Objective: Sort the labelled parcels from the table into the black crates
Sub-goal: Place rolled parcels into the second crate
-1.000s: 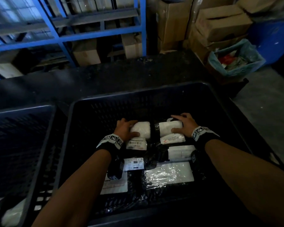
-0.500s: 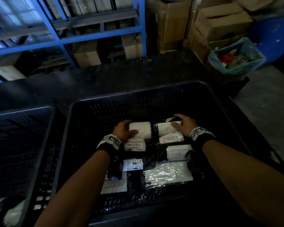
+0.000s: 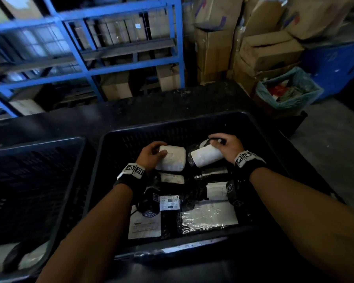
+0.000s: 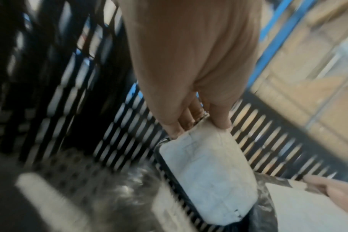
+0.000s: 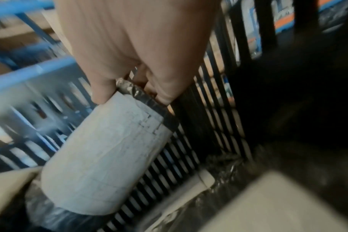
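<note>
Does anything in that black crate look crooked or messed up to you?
Only slightly. The parcel in the right hand is tilted, one end raised, while the left hand grips another parcel lying level. The other parcels in the crate lie flat in rough rows. No damage shows, though it is dim.

Bare forearms — black wrist straps (image 3: 131, 180) with white coded marker tags (image 3: 246, 158).

Head view looks down into the crate (image 3: 192, 123); both wrist views sit close inside it.
</note>
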